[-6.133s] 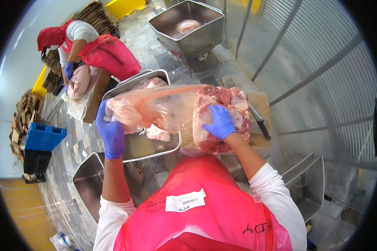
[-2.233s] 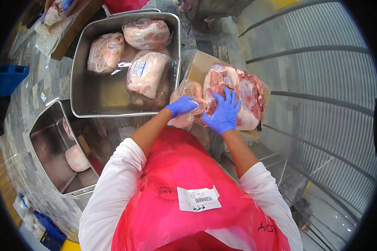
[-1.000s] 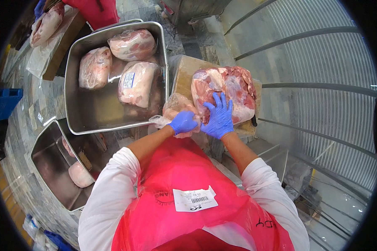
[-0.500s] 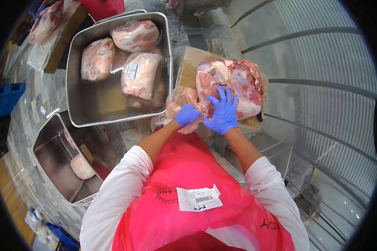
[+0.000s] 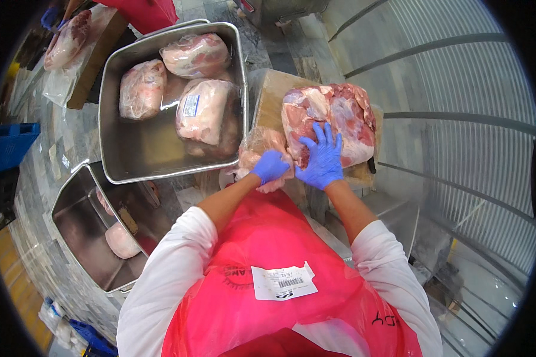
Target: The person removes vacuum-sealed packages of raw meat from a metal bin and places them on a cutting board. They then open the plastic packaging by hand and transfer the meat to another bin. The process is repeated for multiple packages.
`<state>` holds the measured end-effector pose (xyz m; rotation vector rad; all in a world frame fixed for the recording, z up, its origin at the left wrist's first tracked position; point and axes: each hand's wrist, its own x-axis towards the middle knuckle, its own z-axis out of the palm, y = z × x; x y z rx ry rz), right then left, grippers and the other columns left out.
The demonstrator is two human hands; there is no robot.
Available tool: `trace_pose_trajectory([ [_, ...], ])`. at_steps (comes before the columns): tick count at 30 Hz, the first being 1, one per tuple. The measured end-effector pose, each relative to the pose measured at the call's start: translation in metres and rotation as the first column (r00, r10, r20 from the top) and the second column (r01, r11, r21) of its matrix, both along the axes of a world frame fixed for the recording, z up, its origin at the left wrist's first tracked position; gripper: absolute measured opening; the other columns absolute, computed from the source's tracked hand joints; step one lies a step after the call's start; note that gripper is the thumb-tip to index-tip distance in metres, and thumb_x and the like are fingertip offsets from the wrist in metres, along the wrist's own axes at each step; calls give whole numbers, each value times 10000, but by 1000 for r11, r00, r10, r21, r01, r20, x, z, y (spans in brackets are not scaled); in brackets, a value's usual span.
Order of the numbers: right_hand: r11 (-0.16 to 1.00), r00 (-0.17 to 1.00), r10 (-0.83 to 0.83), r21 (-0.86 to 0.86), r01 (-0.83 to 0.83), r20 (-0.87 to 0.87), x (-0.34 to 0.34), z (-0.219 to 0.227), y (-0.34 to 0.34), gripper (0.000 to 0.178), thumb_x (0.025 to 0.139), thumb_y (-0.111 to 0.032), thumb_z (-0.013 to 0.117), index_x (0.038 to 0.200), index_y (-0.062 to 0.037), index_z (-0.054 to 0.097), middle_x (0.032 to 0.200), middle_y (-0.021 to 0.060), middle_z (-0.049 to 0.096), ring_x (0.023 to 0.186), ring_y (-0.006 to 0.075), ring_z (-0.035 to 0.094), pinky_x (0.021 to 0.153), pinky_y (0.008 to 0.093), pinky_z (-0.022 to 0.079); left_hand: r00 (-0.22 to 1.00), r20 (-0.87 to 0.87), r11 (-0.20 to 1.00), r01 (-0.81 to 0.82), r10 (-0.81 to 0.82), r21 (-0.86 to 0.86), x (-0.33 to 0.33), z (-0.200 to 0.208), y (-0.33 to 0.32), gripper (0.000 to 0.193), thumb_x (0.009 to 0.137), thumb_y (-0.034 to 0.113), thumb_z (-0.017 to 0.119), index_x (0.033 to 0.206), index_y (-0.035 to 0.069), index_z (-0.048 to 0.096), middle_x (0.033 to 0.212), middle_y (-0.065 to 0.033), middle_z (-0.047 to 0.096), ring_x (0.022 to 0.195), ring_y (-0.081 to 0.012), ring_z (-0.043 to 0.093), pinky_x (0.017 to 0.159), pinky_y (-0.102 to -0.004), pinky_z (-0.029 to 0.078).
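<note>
A large slab of raw red meat with white fat (image 5: 354,122) lies on a cutting board (image 5: 275,89) in front of me. My right hand (image 5: 323,159), in a blue glove, rests on its near left part with the fingers spread. Close beside it, my left hand (image 5: 271,166), also gloved in blue, is closed on crumpled clear plastic wrapping (image 5: 261,144) with a pinkish tint. This wrapping bunches against the meat's left side. Whether it holds any meat inside, I cannot tell. A dark handle (image 5: 372,165) sticks out by the meat's near right edge.
Left of the board stands a deep metal tub (image 5: 116,156) with several plastic-wrapped meat pieces and some liquid. A second metal bin (image 5: 80,229) sits lower, holding pale meat. Ribbed wall panels (image 5: 458,83) rise at right. Another person's pink apron (image 5: 143,13) shows far left.
The whole view has shifted slightly. Both hands keep nearly the same places, the left on the wrapping and the right on the meat.
</note>
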<state>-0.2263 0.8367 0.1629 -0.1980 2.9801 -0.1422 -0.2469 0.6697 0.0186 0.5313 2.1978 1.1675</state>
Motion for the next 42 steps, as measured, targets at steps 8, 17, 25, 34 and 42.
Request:
trace_pose_trajectory([
  [8,1000,999,23,-9,-23,-25,3,-2,5,760,623,-496,758,1285,-186,551,1528,166,273,1471,412,138,1161,633,87,993,84,982,-94,81,167,19,1,-2,324,810,272,568,797,-33,677,803,-286,650,776,-449,645,734,-489,507],
  [17,1000,999,1,-24,-3,-50,1,-4,4,745,645,-461,746,1307,-237,489,1542,175,242,1458,444,146,1133,680,92,941,329,987,35,-85,155,-6,6,-7,331,866,282,552,829,-19,684,793,-225,677,759,-309,691,686,-415,526],
  [25,999,997,40,-13,-41,-69,6,1,3,745,645,-462,754,1297,-203,504,1523,178,274,1457,434,164,1148,651,109,999,-7,995,-54,54,-87,2,-21,2,330,820,303,566,882,12,707,924,-256,686,854,-425,667,767,-493,517],
  [34,1000,998,13,-27,-15,-69,9,-6,6,761,644,-458,750,1321,-243,476,1535,177,262,1461,443,141,1126,685,94,994,93,953,32,-63,302,7,-11,-13,314,865,276,531,881,13,702,843,-248,672,772,-414,664,742,-462,541],
  [42,998,996,64,-19,-65,-62,11,1,7,773,617,-454,775,1293,-212,487,1528,180,270,1465,418,146,1146,654,105,997,-24,989,-77,75,-125,13,-32,15,377,835,345,585,901,-6,707,843,-236,688,779,-398,674,734,-466,539],
])
